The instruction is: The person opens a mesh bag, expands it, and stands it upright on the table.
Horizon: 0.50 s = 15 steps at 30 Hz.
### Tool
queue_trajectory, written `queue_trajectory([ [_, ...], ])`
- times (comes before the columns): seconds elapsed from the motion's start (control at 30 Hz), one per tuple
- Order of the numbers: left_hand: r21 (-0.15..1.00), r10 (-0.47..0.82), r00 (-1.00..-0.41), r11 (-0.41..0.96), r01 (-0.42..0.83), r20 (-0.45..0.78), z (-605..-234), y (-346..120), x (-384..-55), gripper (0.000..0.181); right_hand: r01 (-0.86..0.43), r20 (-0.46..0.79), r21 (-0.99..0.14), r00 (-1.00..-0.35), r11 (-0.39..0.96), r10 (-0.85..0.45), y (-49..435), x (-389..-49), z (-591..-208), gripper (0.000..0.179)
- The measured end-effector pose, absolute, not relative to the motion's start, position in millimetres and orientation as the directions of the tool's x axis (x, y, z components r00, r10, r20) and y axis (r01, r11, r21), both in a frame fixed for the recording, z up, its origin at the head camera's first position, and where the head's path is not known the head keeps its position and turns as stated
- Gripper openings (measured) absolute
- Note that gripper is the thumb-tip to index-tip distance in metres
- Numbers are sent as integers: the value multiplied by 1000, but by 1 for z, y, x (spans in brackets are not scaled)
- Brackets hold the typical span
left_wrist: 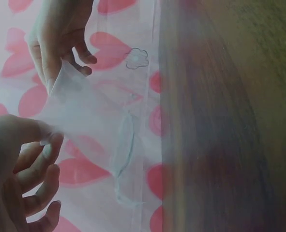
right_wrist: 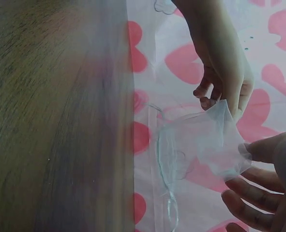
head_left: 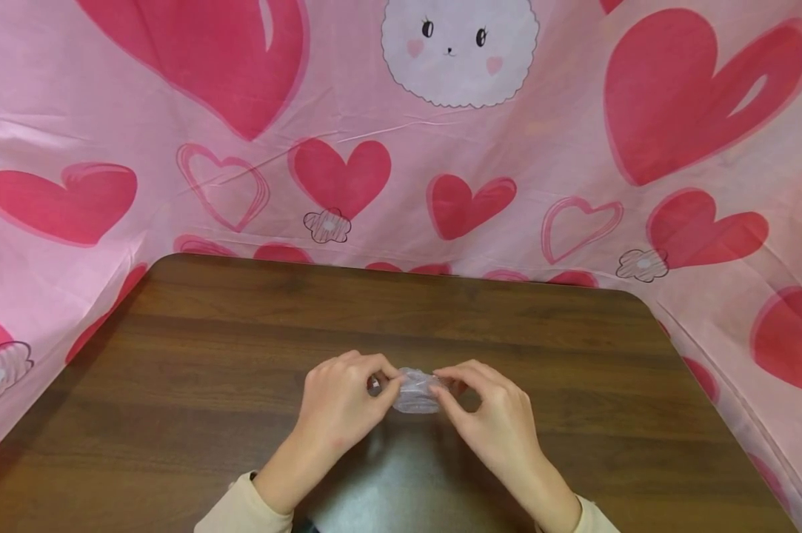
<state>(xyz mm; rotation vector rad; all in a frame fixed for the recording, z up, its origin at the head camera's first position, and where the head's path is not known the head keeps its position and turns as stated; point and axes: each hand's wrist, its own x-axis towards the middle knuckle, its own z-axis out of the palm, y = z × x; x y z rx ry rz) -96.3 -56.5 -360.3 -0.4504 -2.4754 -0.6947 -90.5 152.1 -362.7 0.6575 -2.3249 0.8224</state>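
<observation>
A sheer white drawstring pouch [head_left: 415,398] hangs stretched between the two hands, above the brown table. My left hand [head_left: 342,396] pinches one upper corner between thumb and index finger. At the opposite corner, my right hand [head_left: 492,407] grips the cloth the same way. Both wrist views show the pouch's thin pale cord [left_wrist: 129,145] running along its lower side, with a loose end dangling toward the tabletop. The cloth [right_wrist: 201,140] is thin enough for the heart pattern to show through it. The remaining fingers of each hand are loosely bent, off the cloth.
The dark wood-grain table [head_left: 207,355] has rounded far corners. A pink cloth backdrop [head_left: 407,126] with red hearts and a white fluffy face stands behind it and along both sides.
</observation>
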Motion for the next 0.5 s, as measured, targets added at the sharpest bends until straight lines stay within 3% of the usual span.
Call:
queue_trajectory([
  [0.27,408,129,-804,808,424,580,-361,-58,-98,16,-590,648,-390,-721,708,-244,152,-91,-363,20],
  [0.5,383,222,-841,813,439,493,-362,-57,-97,21,-587,668,-371,-707,720,-232,153,-92,-364,20],
])
